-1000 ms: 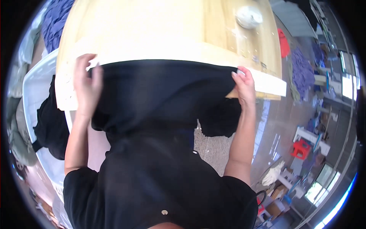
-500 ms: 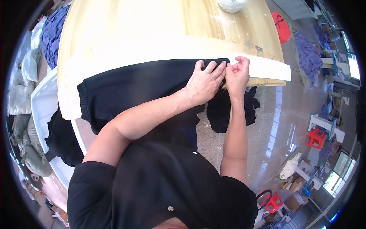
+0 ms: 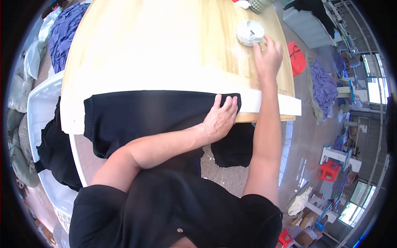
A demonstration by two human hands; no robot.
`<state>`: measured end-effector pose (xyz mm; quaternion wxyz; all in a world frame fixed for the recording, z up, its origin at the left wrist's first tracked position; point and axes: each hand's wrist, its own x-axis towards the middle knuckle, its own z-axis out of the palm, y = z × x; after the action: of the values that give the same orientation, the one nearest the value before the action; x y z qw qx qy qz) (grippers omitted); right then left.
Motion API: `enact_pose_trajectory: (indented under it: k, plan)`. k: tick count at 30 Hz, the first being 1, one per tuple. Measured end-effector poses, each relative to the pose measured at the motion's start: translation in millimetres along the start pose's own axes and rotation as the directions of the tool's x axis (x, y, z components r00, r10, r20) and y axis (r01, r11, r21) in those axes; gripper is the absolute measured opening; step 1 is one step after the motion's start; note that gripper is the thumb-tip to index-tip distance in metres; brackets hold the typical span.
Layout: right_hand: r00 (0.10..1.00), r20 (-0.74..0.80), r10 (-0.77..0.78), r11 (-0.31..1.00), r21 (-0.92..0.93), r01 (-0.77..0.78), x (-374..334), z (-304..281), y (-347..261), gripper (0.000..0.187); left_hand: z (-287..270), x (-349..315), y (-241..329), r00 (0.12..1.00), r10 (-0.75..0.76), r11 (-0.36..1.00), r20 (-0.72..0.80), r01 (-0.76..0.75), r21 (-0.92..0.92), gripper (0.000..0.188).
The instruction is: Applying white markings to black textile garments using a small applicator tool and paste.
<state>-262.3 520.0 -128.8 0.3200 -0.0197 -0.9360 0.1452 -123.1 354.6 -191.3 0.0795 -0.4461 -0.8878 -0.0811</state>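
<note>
A black garment piece (image 3: 161, 111) with a ribbed end at its left lies along the near edge of the wooden table (image 3: 144, 49). My left hand (image 3: 222, 120) rests on its right end, fingers spread over the cloth. Beyond that end a white strip (image 3: 271, 102) reaches out to the right, passing under my right forearm. My right hand (image 3: 269, 58) is at the near right side of a small round white container (image 3: 249, 33), thumb and forefinger apart. Nothing shows between them; whether they touch its rim, I cannot tell.
More black cloth (image 3: 232, 144) hangs or lies below the table's near edge. At left stands a white bin (image 3: 45, 91) with black cloth (image 3: 62, 153) in it. Purple cloth (image 3: 66, 33) is heaped behind the bin. A red stool (image 3: 297, 58) stands past the table's right edge.
My right hand has left the garment's right end and gone up and away to the round container. My left hand stays on the cloth. The view has shifted, showing more of the table's far side.
</note>
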Motion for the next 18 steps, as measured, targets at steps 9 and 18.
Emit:
enact_pose_trajectory:
  k: [9, 18]
  plan:
    - [0.988, 0.147, 0.052, 0.979, -0.204, -0.021, 80, 46, 46, 0.025, 6, -5, 6, 0.997, -0.064, 0.997, 0.033, 0.065, -0.029, 0.053]
    - [0.888, 0.298, 0.351, 0.494, 0.747, -0.445, 75, 16, 39, 0.027, 9, -4, 12, 0.992, -0.124, 0.990, 0.000, 0.124, -0.060, 0.054]
